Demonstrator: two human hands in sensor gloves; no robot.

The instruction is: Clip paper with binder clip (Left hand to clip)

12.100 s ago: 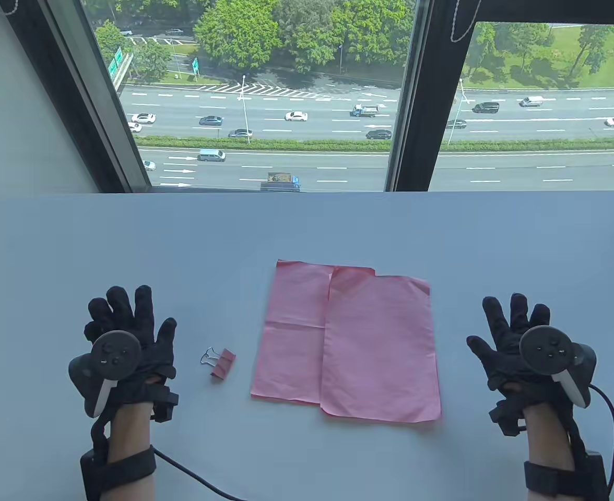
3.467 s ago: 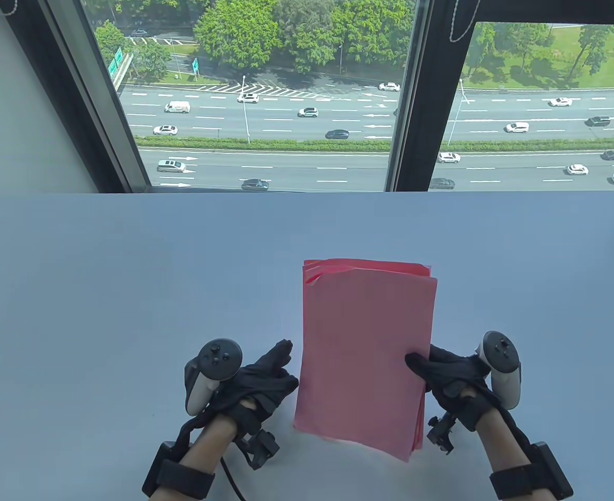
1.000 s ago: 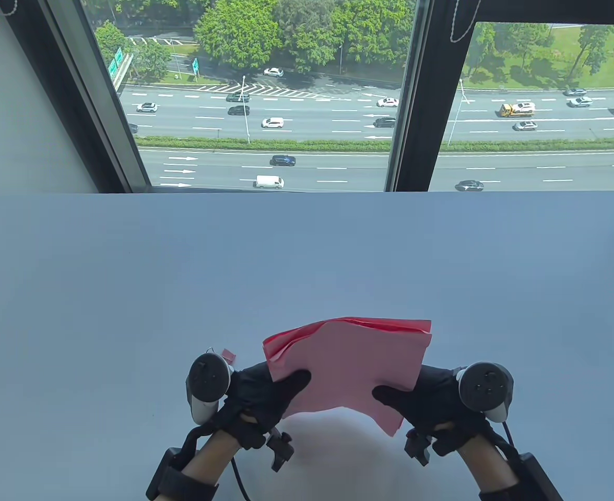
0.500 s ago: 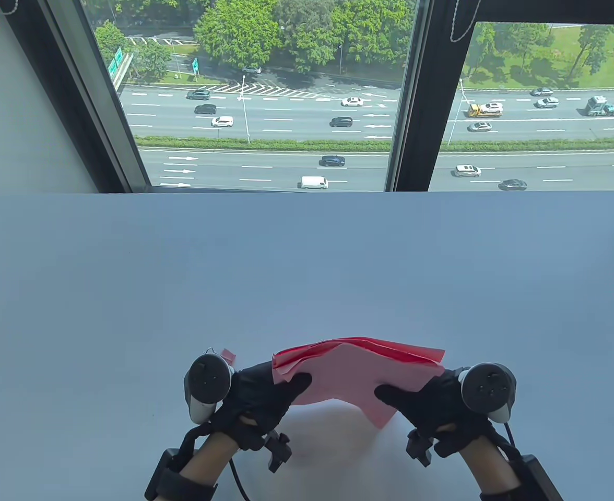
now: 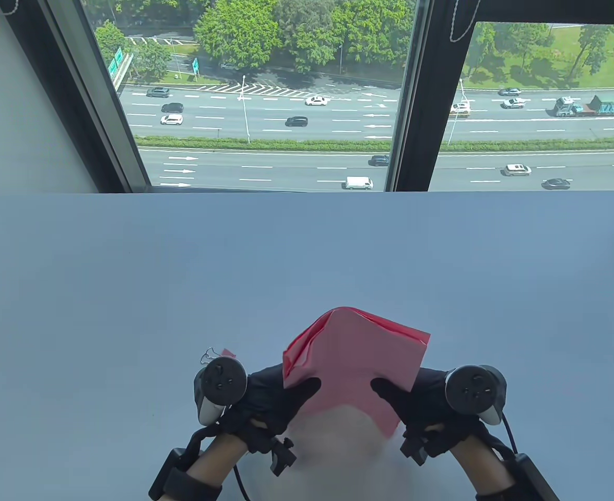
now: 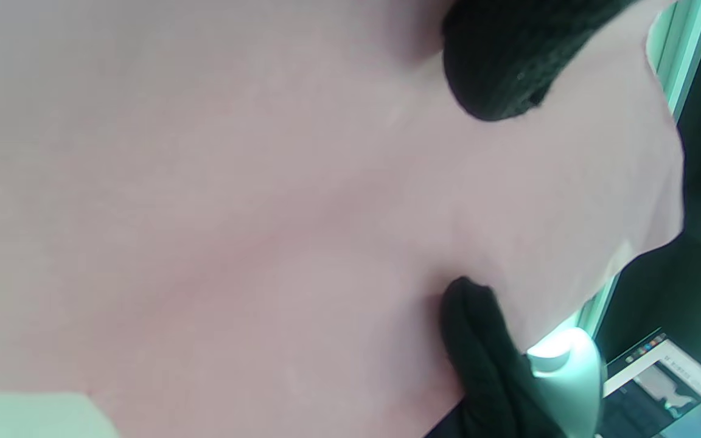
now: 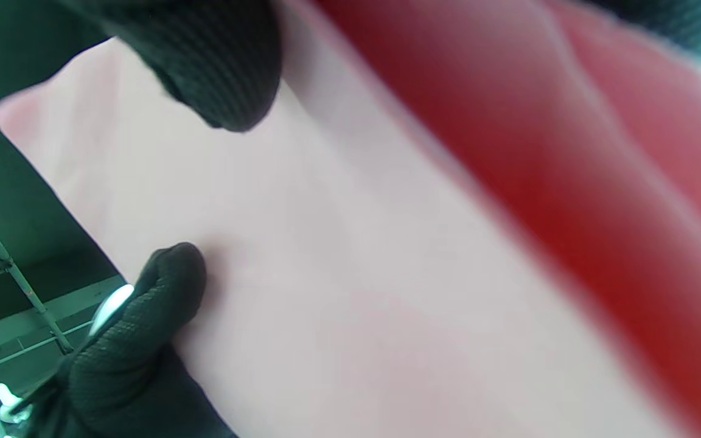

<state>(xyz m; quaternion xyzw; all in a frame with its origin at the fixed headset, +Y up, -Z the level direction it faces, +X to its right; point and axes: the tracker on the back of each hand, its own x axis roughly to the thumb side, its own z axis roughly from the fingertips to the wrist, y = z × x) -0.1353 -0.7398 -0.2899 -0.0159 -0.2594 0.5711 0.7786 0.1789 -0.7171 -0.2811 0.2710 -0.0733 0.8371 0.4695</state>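
Observation:
A stack of pink paper sheets (image 5: pixel 356 360) is held up off the white table, bowed between both hands. My left hand (image 5: pixel 281 394) grips its left edge, thumb on the near face. My right hand (image 5: pixel 406 394) grips its right edge the same way. The paper fills the left wrist view (image 6: pixel 265 213) and the right wrist view (image 7: pixel 387 274), with a gloved thumb on it in each. The pink binder clip (image 5: pixel 218 355) with wire handles lies on the table just behind my left hand's tracker, mostly hidden by it.
The white table (image 5: pixel 129 271) stretches to a window at its far edge. Cables trail from both wrists toward the table's near edge.
The two hands have moved closer together and the paper stack has bowed and risen more upright, its top edge higher than half a second ago. The clip has not moved.

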